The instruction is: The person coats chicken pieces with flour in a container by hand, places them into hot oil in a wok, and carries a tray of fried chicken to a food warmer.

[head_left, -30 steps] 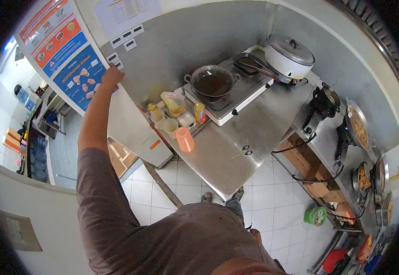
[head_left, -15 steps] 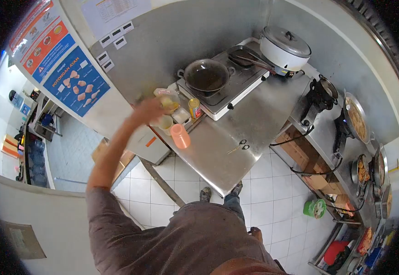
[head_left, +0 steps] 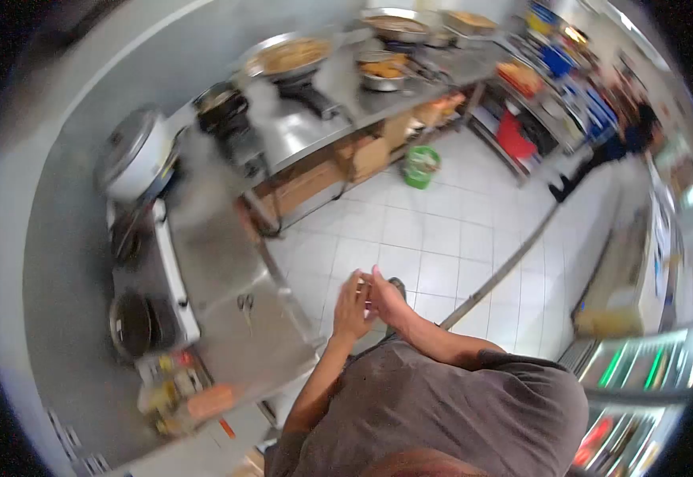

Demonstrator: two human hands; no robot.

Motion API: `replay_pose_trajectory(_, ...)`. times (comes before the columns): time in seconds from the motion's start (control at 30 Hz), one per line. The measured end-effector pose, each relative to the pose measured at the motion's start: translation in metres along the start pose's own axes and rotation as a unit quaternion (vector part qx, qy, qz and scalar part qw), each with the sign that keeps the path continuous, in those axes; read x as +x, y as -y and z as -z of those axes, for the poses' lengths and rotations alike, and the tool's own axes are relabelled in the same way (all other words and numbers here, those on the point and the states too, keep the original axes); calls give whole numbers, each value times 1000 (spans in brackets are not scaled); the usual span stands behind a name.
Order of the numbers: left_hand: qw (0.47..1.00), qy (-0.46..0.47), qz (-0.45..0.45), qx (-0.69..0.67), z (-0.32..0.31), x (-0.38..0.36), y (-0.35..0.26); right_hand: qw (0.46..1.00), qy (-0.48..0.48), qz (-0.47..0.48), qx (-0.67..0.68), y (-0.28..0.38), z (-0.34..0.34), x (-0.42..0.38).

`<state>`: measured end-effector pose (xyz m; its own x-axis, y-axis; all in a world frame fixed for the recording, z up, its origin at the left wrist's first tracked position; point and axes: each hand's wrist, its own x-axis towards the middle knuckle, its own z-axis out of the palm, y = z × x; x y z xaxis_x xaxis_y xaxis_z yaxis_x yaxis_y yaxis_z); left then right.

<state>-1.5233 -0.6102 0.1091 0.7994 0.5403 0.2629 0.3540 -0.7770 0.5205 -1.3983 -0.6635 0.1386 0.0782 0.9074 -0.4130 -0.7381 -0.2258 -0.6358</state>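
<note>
My left hand (head_left: 353, 308) and my right hand (head_left: 388, 300) are held close together in front of my body, over the tiled floor. Both have their fingers stretched out and pointing away from me, and the fingertips nearly meet. Some motion blur lies over them, and I make out nothing held in either one. To their left is the steel table (head_left: 219, 350), with a pair of scissors (head_left: 245, 306) lying on it. An orange cup (head_left: 211, 401) and a group of blurred small containers (head_left: 167, 385) stand at the table's near left end.
A stove (head_left: 175, 274) bears a dark wok (head_left: 132, 324), beside a white rice cooker (head_left: 135, 155). Along the back counter (head_left: 298, 131) stand pans of food (head_left: 291, 57). A green bucket (head_left: 422, 167) is on the floor. Another person (head_left: 613, 147) is at the far right, beyond a glass-doored fridge (head_left: 632, 370).
My view has swung right, away from the containers beside the stove. My left hand has left those containers and come together with my right hand in front of me.
</note>
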Motion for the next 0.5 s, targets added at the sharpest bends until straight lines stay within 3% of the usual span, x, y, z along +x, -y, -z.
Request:
replay_pose_trajectory(0.03,995,-11,77,-65,-25,13,6,995,-62,47,-64,16,11,-4)
replay_pose_trajectory(0.1,951,-34,244,-186,-90,21,30,929,-18,200,-309,49,45,-20)
replay_pose_trajectory(0.13,887,67,333,-311,-92,39,24,868,-40,267,-417,67,57,-32)
replay_pose_trajectory(0.17,790,165,415,-420,-94,58,13,788,-62,324,-520,87,68,-46)
replay_pose_trajectory(0.2,660,256,487,-511,-102,85,3,743,-49,362,-562,100,92,-47)
replay_pose_trajectory(0.23,640,257,445,-571,-118,115,-18,696,-33,394,-599,110,116,-44)
replay_pose_trajectory(0.27,542,259,420,-680,-134,146,-40,645,-17,423,-636,123,145,-42)
replay_pose_trajectory(0.3,430,255,390,-774,-142,183,-65,647,-59,385,-655,139,180,-39)
replay_pose_trajectory(0.37,508,290,393,-709,-164,244,-97,650,-140,301,-683,149,263,-38)
replay_pose_trajectory(0.43,559,302,356,-685,-189,297,-120,654,-318,68,-683,128,398,-37)
replay_pose_trajectory(0.5,581,291,290,-703,-208,339,-116,636,-274,-196,-694,193,440,-89)
